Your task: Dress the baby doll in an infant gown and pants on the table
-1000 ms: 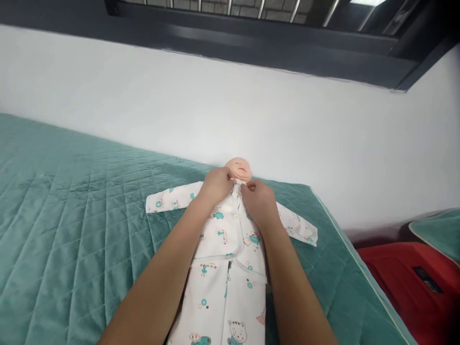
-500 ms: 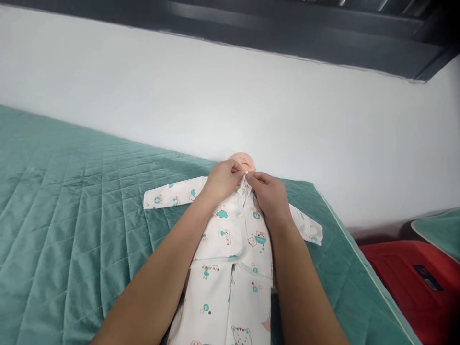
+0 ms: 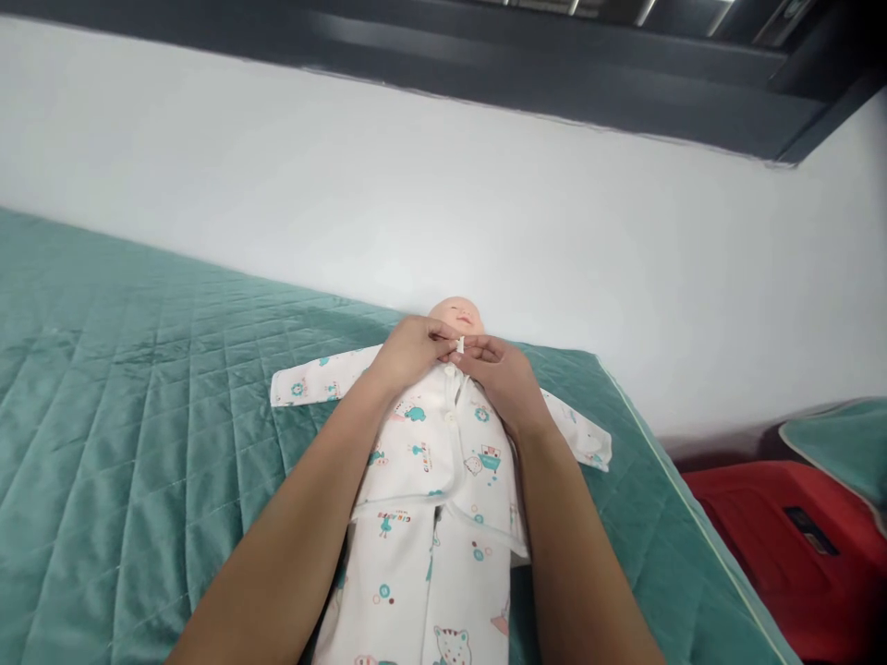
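While gripping the printed baby shirt point(image 3: 430, 443) with left hand point(image 3: 408, 356) and right hand point(image 3: 503, 374), both pinched shut on its collar under the chin of the doll point(image 3: 458, 316) on the quilted bed point(image 3: 139, 369), judge it light, limp cotton, best held by the firmer button edge.

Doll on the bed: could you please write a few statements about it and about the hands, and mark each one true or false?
1. The doll lies face up on the green quilted bedspread. True.
2. The left hand and the right hand both pinch the white printed top at the neck. True.
3. The sleeves are folded across the chest. False: they lie spread out to both sides.
4. A blue case stands right of the bed. False: the red thing is there.
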A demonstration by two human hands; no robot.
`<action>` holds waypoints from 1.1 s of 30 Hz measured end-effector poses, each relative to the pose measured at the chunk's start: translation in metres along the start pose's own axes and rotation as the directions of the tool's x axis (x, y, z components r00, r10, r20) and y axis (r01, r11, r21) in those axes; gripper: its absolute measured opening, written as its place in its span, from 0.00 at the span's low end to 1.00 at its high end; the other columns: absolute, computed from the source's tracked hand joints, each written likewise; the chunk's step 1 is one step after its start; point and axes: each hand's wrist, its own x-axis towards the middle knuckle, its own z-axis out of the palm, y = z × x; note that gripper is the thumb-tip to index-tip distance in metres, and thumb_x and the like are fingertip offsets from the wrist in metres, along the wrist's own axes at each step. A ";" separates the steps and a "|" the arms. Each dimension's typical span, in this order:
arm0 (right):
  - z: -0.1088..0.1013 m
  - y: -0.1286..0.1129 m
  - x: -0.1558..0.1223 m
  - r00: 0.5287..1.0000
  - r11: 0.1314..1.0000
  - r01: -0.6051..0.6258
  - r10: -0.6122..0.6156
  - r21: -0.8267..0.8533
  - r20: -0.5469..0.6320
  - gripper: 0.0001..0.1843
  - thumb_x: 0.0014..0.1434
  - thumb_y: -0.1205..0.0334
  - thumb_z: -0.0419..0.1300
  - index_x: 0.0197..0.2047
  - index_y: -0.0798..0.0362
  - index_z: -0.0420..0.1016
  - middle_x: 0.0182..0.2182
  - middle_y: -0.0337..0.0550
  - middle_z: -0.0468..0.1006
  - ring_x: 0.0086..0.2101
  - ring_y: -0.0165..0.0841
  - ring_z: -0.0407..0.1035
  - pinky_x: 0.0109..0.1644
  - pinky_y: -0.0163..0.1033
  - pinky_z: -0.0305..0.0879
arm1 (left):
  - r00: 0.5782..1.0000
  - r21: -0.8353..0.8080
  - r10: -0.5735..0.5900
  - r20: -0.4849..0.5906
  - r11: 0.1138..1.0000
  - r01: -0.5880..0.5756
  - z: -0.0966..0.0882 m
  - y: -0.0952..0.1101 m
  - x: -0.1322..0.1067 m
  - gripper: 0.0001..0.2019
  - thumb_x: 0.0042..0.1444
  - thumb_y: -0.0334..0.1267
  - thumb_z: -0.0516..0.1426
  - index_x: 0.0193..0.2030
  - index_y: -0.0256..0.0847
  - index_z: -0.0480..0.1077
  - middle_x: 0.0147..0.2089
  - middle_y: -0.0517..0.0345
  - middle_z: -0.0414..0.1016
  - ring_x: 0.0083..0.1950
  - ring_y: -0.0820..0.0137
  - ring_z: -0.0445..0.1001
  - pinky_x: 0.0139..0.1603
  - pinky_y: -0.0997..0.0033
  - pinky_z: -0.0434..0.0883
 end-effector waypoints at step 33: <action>0.005 -0.015 -0.005 0.999 0.961 -0.049 0.050 -0.272 -0.004 0.28 0.48 0.56 0.67 0.51 0.50 0.66 0.33 0.37 0.78 0.30 0.31 0.70 0.32 0.36 0.62 | 0.999 0.422 -0.022 -0.045 0.906 0.039 0.002 -0.003 0.005 0.13 0.57 0.33 0.55 0.48 0.44 0.75 0.49 0.54 0.80 0.46 0.65 0.77 0.48 0.67 0.71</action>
